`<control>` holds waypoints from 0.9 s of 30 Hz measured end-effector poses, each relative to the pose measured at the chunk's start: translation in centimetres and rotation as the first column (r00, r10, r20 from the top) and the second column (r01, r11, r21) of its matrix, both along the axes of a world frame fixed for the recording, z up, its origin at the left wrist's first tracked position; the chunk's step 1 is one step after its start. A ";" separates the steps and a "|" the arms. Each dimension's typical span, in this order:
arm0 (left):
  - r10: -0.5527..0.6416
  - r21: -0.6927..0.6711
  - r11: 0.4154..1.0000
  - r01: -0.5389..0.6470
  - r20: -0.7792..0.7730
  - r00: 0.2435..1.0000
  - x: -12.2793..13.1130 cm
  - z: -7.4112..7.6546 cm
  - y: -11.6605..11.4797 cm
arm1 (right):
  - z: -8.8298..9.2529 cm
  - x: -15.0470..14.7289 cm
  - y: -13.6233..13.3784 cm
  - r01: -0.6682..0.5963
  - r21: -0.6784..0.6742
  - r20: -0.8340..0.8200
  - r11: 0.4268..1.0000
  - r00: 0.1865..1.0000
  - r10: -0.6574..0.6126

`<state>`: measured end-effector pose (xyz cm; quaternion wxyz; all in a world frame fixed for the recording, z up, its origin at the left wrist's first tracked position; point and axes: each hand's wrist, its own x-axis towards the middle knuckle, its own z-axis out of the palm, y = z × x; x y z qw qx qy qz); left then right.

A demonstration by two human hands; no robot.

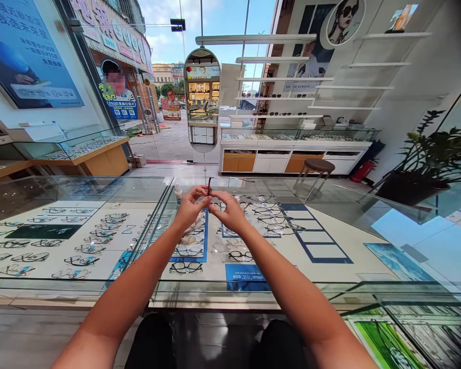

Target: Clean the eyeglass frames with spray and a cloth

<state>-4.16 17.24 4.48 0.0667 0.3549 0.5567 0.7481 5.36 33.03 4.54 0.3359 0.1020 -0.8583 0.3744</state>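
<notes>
Both hands are raised together over the glass display counter. Between their fingertips is a pair of glasses with a dark reddish-brown frame, seen nearly edge-on. One thin temple seems to reach out to the right behind my fingers. My left hand pinches the frame from the left, thumb and fingers closed. From the other side my right hand pinches it too, with a gap between thumb and forefinger. Fingers cover much of the frame. Just left of my left hand stands a small white bottle.
Under the glass lie rows of eyeglasses, a blue card and a blue-framed tray. An oval mirror stands beyond the counter. Farther back are a stool, a shelf cabinet and a potted plant.
</notes>
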 end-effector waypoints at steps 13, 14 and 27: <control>0.463 -0.004 0.858 -0.513 -0.423 0.779 -0.4 1.0 -1.4 | 0.7 0.5 -0.6 0.085 -0.095 -0.110 0.992 0.989 -0.096; 0.574 0.019 0.773 -0.634 -0.446 0.687 -0.9 1.0 -1.7 | 0.8 0.5 -0.5 0.086 -0.116 -0.112 0.989 0.989 -0.099; 0.564 -0.399 0.696 -0.597 -0.211 0.799 -9.9 -5.1 -3.2 | 0.9 0.4 0.1 0.078 -0.247 -0.118 0.966 0.987 -0.110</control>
